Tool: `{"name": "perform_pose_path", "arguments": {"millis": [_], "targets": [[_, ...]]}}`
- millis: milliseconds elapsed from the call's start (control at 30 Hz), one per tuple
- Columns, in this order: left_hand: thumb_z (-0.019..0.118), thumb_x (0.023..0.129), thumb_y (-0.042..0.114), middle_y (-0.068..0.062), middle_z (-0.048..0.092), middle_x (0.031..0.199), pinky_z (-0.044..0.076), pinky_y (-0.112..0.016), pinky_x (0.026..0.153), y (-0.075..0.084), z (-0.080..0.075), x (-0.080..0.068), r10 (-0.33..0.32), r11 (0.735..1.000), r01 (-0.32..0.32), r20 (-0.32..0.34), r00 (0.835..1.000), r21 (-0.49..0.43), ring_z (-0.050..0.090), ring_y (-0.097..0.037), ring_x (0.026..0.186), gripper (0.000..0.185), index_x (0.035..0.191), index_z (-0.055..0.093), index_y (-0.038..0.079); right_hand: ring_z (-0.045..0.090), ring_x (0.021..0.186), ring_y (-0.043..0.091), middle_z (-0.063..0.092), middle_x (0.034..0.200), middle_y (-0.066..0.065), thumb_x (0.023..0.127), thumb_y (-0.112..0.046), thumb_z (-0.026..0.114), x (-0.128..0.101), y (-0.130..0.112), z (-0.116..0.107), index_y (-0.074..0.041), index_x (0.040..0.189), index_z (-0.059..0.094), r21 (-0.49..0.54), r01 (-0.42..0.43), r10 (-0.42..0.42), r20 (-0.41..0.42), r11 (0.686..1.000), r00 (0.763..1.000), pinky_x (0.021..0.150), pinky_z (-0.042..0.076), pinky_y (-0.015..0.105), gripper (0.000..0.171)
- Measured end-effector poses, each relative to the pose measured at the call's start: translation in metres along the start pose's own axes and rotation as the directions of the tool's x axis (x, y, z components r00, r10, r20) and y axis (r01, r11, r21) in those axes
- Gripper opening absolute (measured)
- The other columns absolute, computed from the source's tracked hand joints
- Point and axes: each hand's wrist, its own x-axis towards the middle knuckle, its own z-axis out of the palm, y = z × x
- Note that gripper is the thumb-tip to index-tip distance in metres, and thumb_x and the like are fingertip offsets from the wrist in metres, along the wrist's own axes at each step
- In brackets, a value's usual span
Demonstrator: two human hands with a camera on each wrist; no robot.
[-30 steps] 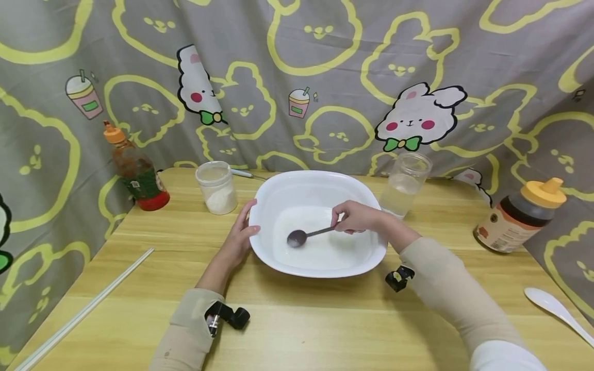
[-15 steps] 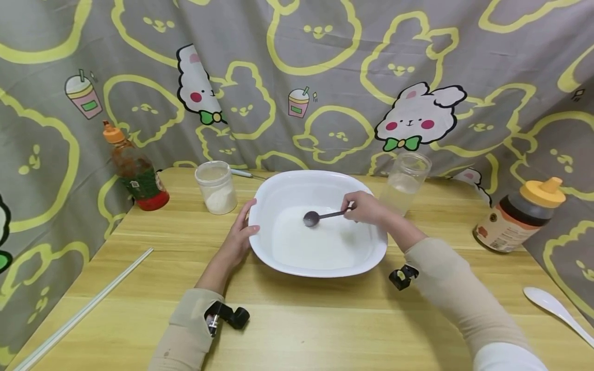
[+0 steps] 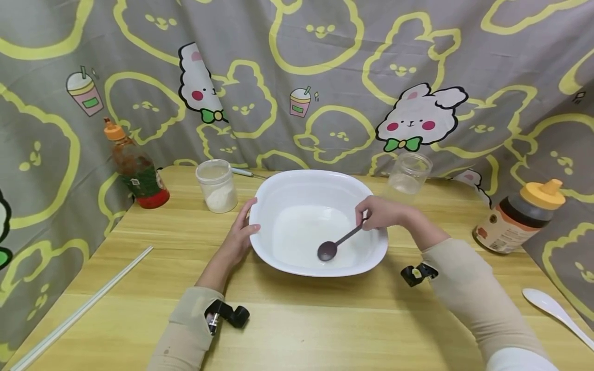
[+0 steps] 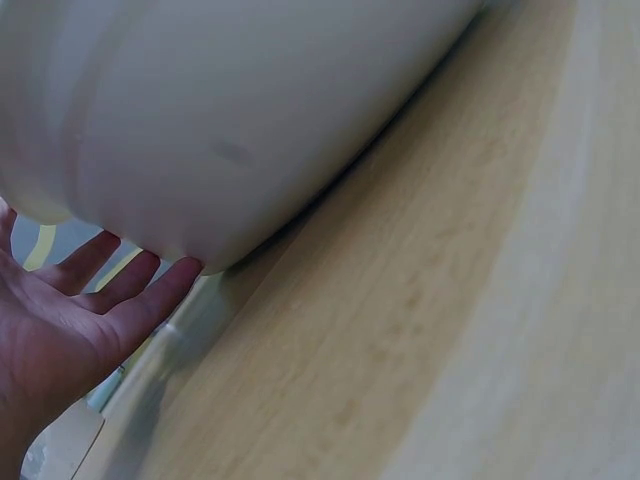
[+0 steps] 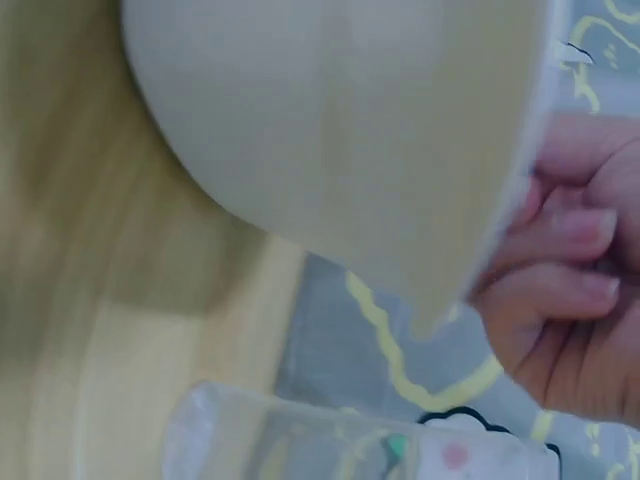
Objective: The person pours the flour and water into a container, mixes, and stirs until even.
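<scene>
Head view has the right hand (image 3: 382,212) over the right rim of the white bowl (image 3: 278,188), fingers curled and pinching the handle of a dark spoon (image 3: 335,246). That spoon slants down and left, its scoop resting low in the basin near the front wall. Left hand (image 3: 241,232) lies straight-fingered against the bowl's left outer wall; the left wrist view shows the fingertips (image 4: 150,290) tucked under the curve. Bowl sits mid-table (image 3: 325,324), with bare wood in front. Behind it: a powder jar (image 3: 216,186) at left, a clear jar (image 3: 408,174) close behind the right hand.
</scene>
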Motion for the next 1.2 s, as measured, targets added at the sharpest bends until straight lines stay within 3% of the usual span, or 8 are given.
{"name": "perform_pose_path", "arguments": {"millis": [133,300,400,533,667,767,967,1200], "targets": [[0.046,0.076,0.005,-0.023,0.026,0.13,0.044,-0.044,0.077,-0.001,0.0,0.0,-0.002,1.0,0.002,0.001,1.0,-0.003,0.031,-0.042,0.111,0.067,0.137,0.019,0.019,0.045,0.054,0.015,0.052,0.063,0.002,0.07,0.003,0.055,0.003,0.004,-0.005,-0.004,0.072,0.059,-0.085,-0.073,0.061,-0.137,0.994,0.989,0.047,0.037,0.024,0.008],[0.046,0.076,0.005,-0.023,0.028,0.128,0.045,-0.045,0.076,-0.001,0.001,-0.001,0.006,1.0,-0.006,-0.003,1.0,-0.01,0.03,-0.044,0.11,0.067,0.136,0.02,0.019,0.046,0.052,0.014,0.052,0.061,0.005,0.074,0.0,0.056,0.021,0.005,0.009,-0.002,0.079,0.059,0.019,-0.098,0.099,-0.212,0.995,0.972,0.047,0.037,0.024,0.006],[0.046,0.076,0.005,-0.024,0.028,0.128,0.043,-0.048,0.077,-0.001,0.001,-0.001,0.005,1.0,-0.005,-0.002,1.0,-0.012,0.03,-0.045,0.11,0.066,0.136,0.02,0.019,0.044,0.048,0.012,0.05,0.056,0.003,0.075,0.0,0.056,0.031,0.003,0.021,0.001,0.081,0.058,0.117,-0.019,0.039,-0.168,0.993,0.985,0.047,0.035,0.023,0.007],[0.045,0.077,0.006,-0.023,0.027,0.129,0.043,-0.047,0.078,-0.001,0.001,-0.001,0.004,1.0,-0.004,0.009,1.0,-0.006,0.031,-0.044,0.11,0.066,0.136,0.019,0.02,0.038,0.043,0.01,0.045,0.048,0.001,0.076,0.0,0.056,0.03,-0.003,0.028,0.003,0.082,0.058,0.195,0.033,-0.03,-0.016,0.98,0.999,0.044,0.031,0.022,0.007],[0.045,0.077,0.006,-0.022,0.027,0.129,0.044,-0.045,0.078,0.0,0.001,0.0,0.007,1.0,-0.007,0.013,1.0,-0.001,0.032,-0.042,0.11,0.066,0.136,0.019,0.02,0.036,0.044,0.009,0.042,0.048,-0.001,0.074,0.002,0.056,0.014,-0.004,0.02,0.0,0.079,0.06,0.147,0.068,-0.085,0.116,0.987,0.99,0.044,0.03,0.02,0.006],[0.045,0.077,0.006,-0.022,0.028,0.129,0.044,-0.046,0.078,0.0,0.001,0.001,0.007,1.0,-0.007,0.011,1.0,-0.001,0.033,-0.042,0.11,0.066,0.136,0.02,0.02,0.039,0.045,0.008,0.045,0.052,-0.002,0.069,0.005,0.054,0.0,-0.001,0.007,-0.002,0.072,0.059,0.058,0.092,-0.099,0.131,0.994,0.986,0.044,0.032,0.02,0.009],[0.045,0.077,0.005,-0.023,0.028,0.128,0.043,-0.048,0.078,0.0,0.0,0.001,-0.001,1.0,0.001,0.012,1.0,-0.002,0.032,-0.043,0.109,0.066,0.136,0.019,0.019,0.041,0.052,0.013,0.05,0.062,0.0,0.064,0.009,0.05,-0.015,0.005,-0.017,-0.006,0.066,0.057,-0.134,0.005,-0.008,-0.026,0.991,1.0,0.045,0.033,0.023,0.017],[0.045,0.077,0.005,-0.023,0.029,0.127,0.048,-0.037,0.07,-0.001,0.0,0.0,0.004,1.0,-0.004,0.004,1.0,-0.006,0.036,-0.04,0.106,0.065,0.136,0.02,0.019,0.045,0.06,0.018,0.052,0.066,0.003,0.07,0.002,0.055,0.003,0.009,-0.007,-0.006,0.071,0.057,-0.207,-0.093,0.04,-0.246,0.974,0.969,0.051,0.037,0.026,0.008]]}}
